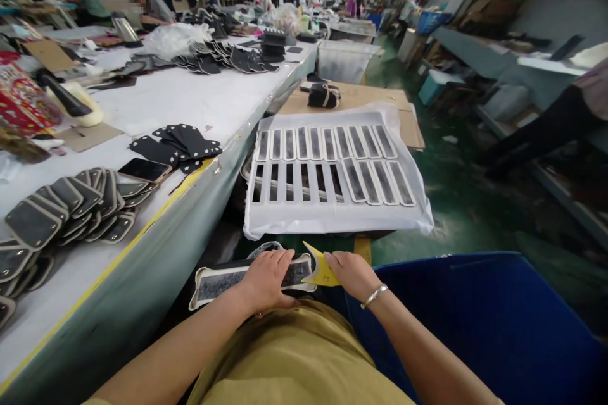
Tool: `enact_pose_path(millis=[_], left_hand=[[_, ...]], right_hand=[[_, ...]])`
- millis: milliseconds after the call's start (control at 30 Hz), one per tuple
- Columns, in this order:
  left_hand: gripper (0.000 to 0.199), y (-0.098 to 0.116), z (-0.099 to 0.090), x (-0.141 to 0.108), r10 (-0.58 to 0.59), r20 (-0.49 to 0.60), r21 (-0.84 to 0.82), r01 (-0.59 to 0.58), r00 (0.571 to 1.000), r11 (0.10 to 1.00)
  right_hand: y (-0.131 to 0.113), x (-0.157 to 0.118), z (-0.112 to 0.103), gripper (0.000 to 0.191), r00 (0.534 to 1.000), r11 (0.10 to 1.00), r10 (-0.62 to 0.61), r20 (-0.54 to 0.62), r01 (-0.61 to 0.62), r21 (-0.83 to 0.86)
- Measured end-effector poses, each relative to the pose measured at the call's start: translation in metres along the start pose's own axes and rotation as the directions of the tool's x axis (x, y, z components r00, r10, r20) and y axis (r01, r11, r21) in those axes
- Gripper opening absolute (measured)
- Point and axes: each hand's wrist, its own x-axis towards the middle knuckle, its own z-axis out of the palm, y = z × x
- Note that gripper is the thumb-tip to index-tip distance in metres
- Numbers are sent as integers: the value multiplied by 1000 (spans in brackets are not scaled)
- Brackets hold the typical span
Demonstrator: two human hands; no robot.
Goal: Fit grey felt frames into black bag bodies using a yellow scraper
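Head view: my left hand presses flat, fingers together, on a long white-edged dark strip across my lap. My right hand pinches a yellow scraper touching the strip's right end. Ahead, a white tray carries 2 rows of similar strips.

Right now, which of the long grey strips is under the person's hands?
The strip on the lap, apart from the two rows on the white sheet. The left hand presses it; the right hand holds a yellow scraper.

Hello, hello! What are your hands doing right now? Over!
Left hand pressing the strip piece flat on lap. Right hand holds yellow scraper at its end. Nothing blocking.
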Motion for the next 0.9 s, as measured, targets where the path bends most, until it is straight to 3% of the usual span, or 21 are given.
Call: enact_pose_path(millis=[100, 233, 433, 533, 600, 667, 733, 833, 900], left_hand=[[86, 2, 0, 2, -17, -16, 10, 17, 1000, 1000], [91, 1, -1, 4, -17, 0, 19, 17, 1000, 1000], [91, 0, 0, 2, 38, -29, -14, -38, 999, 999], [91, -2, -8, 4, 26, 30, -68, -24, 999, 997], [93, -9, -20, 11, 41, 142, -164, -17, 989, 986], [92, -22, -34, 24, 106, 314, -296, -9, 944, 955], [86, -37, -43, 40, 226, 464, -435, -2, 856, 901], [85, -55, -43, 62, 422, 511, -622, -16, 749, 783], [91, -60, -36, 71, 491, 488, -697, -17, 721, 717]], right_hand=[[-12, 6, -7, 53, 996, 992, 59, 61, -52, -111], [-23, 8, -14, 48, 992, 976, 89, 91, -69, -206], [-34, 7, -11, 47, 994, 972, 102, -46, -109, -207], [-36, 7, -12, 42, 996, 969, 71, -55, -82, -233], [-38, 7, -14, 38, 997, 965, 58, -49, -69, -253], [-40, 6, -15, 37, 997, 961, 56, -48, -67, -267], [-42, 7, -16, 38, 996, 959, 61, -61, -76, -274], [-43, 7, -14, 38, 993, 956, 76, -86, -97, -278], [-43, 8, -12, 38, 993, 955, 80, -91, -102, -278]])
